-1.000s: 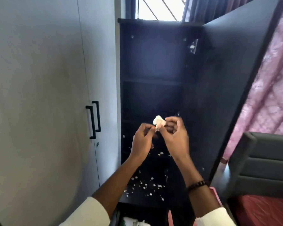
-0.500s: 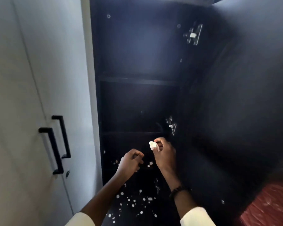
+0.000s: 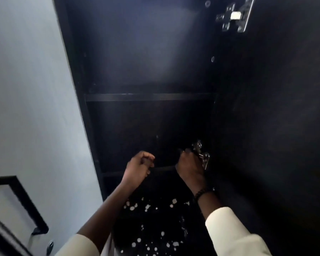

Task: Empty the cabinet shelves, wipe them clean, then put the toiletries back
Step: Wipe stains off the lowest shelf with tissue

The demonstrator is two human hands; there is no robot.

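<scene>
Right hand (image 3: 189,168) now deeper inside cabinet (image 3: 148,97)

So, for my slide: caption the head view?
Both hands reach into the empty black cabinet above a white-speckled shelf.

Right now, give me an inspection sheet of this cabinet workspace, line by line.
Surface: black lower shelf speckled with white spots.
Job's things: tall black cabinet, visible shelves bare; no toiletries seen; no wipe visible.
Clutter: nothing seen beyond the spots.
Hands: left hand curled, empty; right hand reaching inward by the lower silver metal hinge, contents hidden.
Cables: nothing seen.
Surroundings: open black door on the right, white wardrobe with black bar handle on the left.
</scene>
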